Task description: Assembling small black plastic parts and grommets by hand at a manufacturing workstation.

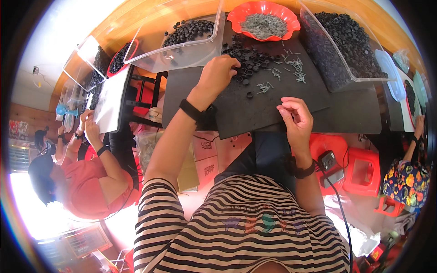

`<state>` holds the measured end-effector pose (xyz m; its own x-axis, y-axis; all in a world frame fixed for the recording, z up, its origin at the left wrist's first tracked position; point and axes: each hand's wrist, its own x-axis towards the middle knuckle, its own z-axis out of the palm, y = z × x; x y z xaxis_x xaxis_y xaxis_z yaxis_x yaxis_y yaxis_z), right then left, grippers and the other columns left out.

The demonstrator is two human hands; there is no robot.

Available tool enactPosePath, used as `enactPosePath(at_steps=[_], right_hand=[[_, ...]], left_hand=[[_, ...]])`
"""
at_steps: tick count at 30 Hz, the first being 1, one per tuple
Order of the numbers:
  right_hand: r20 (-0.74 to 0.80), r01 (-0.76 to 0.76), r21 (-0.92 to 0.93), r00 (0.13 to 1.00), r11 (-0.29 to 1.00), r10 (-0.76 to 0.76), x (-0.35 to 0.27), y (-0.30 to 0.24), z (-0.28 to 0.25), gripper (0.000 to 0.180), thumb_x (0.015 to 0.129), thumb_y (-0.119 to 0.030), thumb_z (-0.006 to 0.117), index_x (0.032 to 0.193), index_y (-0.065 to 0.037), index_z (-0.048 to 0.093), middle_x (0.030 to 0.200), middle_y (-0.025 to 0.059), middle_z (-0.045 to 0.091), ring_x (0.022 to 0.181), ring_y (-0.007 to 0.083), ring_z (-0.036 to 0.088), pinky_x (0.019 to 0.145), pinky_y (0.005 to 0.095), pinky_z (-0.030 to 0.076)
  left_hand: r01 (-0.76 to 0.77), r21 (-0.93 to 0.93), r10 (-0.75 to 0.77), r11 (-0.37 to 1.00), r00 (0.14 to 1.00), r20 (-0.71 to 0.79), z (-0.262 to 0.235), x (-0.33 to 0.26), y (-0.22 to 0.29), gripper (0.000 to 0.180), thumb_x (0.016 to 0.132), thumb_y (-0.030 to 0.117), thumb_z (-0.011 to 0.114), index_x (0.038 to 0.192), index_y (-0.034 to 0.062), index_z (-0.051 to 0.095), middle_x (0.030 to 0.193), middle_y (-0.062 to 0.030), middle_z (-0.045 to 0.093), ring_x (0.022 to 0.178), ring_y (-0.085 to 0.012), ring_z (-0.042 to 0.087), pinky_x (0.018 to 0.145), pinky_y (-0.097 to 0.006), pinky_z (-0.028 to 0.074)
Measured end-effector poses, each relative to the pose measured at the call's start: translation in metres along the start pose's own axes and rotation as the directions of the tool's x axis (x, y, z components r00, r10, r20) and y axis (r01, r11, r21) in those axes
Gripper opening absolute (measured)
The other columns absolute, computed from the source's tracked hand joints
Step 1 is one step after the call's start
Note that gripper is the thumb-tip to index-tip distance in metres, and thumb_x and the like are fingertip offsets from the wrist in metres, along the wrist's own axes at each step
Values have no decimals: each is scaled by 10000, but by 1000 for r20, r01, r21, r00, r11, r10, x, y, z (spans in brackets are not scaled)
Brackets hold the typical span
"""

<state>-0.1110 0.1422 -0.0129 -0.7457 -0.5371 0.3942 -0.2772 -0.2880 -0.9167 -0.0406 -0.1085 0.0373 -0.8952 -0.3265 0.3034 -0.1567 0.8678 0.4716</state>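
Observation:
My left hand (217, 76) is at the left edge of a loose pile of small black round caps (252, 59) on the dark board (273, 109). Its fingers are curled in, and whatever they pinch is hidden. Above the board's near right part, my right hand (298, 117) is raised with thumb and fingertips drawn together; anything between them is too small to make out. Thin silver screw-like pieces (298, 70) lie scattered between the hands, beyond the right one. A single black cap (249, 95) sits apart from the pile, nearer to me.
A red scalloped bowl (234, 18) of silver pieces stands at the back. Clear bins of black caps flank it, one at left (154, 63) and one at right (364, 78). Co-workers sit at both sides. A red stool (364, 170) and a cable (339, 200) are at right.

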Motion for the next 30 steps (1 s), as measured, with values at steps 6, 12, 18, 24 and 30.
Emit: enactPosePath(at_steps=[6, 12, 18, 24, 30], right_hand=[[1, 15, -3, 1000, 1000, -15, 0, 2, -1, 87, 845, 69, 615, 927, 40, 616, 1040, 117, 610, 852, 141, 628, 753, 244, 506], [12, -10, -53, 1000, 999, 10, 7, -1, 0, 95, 824, 51, 636, 916, 33, 618, 1011, 102, 626, 832, 135, 626, 739, 247, 506], [40, 3, -110, 999, 994, 1, 7, 4, -1, 110, 808, 55, 641, 913, 26, 619, 974, 88, 640, 817, 129, 628, 724, 241, 504], [6, -21, -32, 1000, 999, 21, 5, 5, -1, 129, 821, 44, 648, 946, 32, 615, 1007, 87, 632, 810, 126, 628, 720, 241, 504], [-37, -14, 138, 999, 990, 20, 3, -4, 1, 194, 840, 40, 652, 1031, 40, 619, 1031, 86, 608, 825, 131, 629, 743, 243, 503]], left_hand=[[-70, 120, 68, 990, 997, 20, 8, 3, -2, 141, 753, 5, 661, 893, 24, 671, 874, -141, 642, 813, -334, 625, 725, -402, 494], [-147, 86, 146, 985, 989, 10, 10, -7, 9, 149, 746, -12, 651, 891, 20, 666, 854, -152, 637, 800, -339, 627, 713, -395, 499], [73, -118, -63, 990, 994, 88, 1, -2, 8, 176, 763, 17, 672, 939, 12, 672, 844, -98, 682, 750, -203, 652, 707, -313, 509], [178, -414, -196, 893, 981, -1, -11, -1, 13, 184, 796, 75, 675, 969, 13, 673, 869, -80, 704, 790, -118, 656, 737, -262, 519], [329, -724, 17, 606, 905, 425, 3, -15, 76, 246, 850, 95, 653, 1068, -6, 599, 869, -69, 685, 820, -107, 638, 748, -252, 504]])
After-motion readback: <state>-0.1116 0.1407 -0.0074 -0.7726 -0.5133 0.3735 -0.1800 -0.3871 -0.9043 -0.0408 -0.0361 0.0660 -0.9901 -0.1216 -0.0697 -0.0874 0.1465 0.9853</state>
